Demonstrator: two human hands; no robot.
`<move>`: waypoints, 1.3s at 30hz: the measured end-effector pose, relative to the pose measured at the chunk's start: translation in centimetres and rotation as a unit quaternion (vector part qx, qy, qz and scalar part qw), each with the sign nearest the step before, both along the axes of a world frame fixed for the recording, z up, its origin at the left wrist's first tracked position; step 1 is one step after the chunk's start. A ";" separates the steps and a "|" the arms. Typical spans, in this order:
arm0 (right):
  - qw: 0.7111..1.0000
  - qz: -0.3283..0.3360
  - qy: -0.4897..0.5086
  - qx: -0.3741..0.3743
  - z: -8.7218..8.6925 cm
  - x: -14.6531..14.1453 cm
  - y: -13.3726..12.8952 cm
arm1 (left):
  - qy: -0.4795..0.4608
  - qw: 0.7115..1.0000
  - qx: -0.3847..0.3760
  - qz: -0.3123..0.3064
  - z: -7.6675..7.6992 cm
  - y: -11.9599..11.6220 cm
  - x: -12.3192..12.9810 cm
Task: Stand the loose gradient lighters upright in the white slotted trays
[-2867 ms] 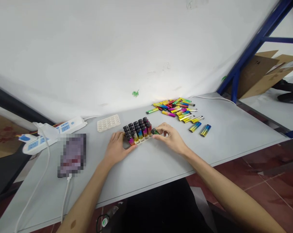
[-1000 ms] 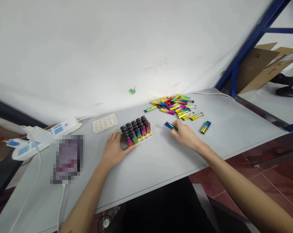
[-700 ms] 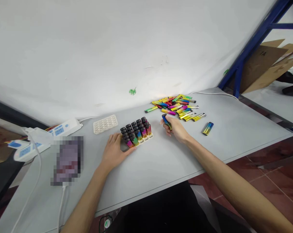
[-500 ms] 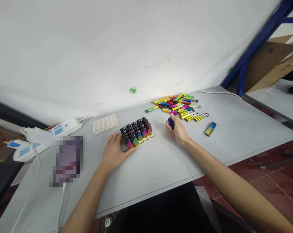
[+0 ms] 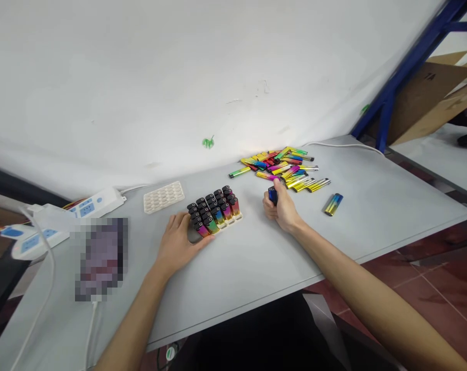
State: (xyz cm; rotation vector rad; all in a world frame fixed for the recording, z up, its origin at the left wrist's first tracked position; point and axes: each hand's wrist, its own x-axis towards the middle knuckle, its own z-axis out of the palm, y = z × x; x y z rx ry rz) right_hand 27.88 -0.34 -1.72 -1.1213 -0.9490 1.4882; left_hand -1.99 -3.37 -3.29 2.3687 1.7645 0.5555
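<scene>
Picked up since, one blue lighter [image 5: 272, 195] is gripped by the right hand [image 5: 286, 207], three o'clock from the mostly filled rack [image 5: 239, 217], front slots [image 5: 231, 221] bare; the left hand [image 5: 174, 246] holds its eight o'clock end.

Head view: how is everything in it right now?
Dark blue metallic lighter: gripped in right hand
Black-topped rainbow lighters: standing in white slotted rack
Loose shiny lighters: lying down, piled and scattered
White holed plastic tray: lying flat
Brown cardboard box: open
White power strip: something plugged in
</scene>
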 end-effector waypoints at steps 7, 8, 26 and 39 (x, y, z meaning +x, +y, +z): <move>1.000 -0.010 -0.005 0.012 -0.8 0.1 0.1 | -0.008 1.000 0.002 -0.002 0.0 0.0 0.0; 1.000 -0.012 -0.001 0.011 -0.9 0.1 0.1 | -0.008 1.000 0.002 -0.004 0.0 0.0 0.0; 0.953 0.065 -0.198 0.221 0.4 -1.7 -2.5 | -0.005 1.000 0.003 -0.006 -0.2 0.1 0.0; 0.859 0.089 -0.391 0.319 1.9 -6.2 -3.1 | -0.007 1.000 0.006 -0.007 -0.4 0.2 -0.1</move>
